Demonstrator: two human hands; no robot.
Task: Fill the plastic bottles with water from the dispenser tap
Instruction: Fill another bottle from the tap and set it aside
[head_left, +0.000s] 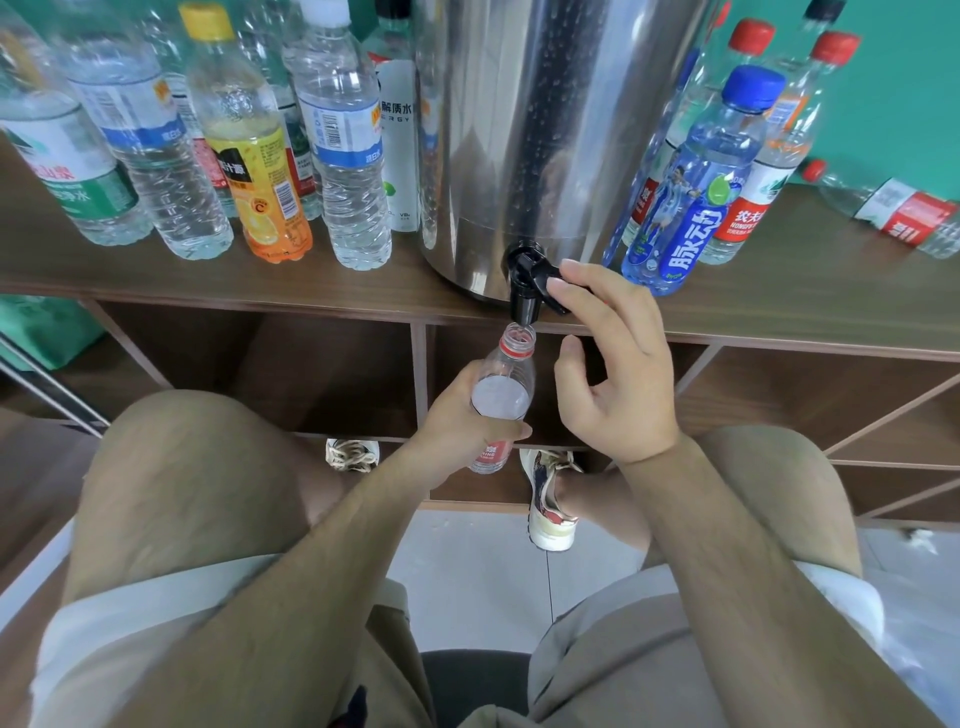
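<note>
Bottle (501, 400) was gripped by left hand (460, 418) below tap (523, 299) | lever (540, 271) was touched by unclenched right hand (618, 374) | mouth (519, 333) was best kept centred.

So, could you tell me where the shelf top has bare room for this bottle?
Bare shelf top in front of the left bottle row, and right of the blue-capped bottle, before the lying bottle. Crowded beside the dispenser on both sides.
</note>
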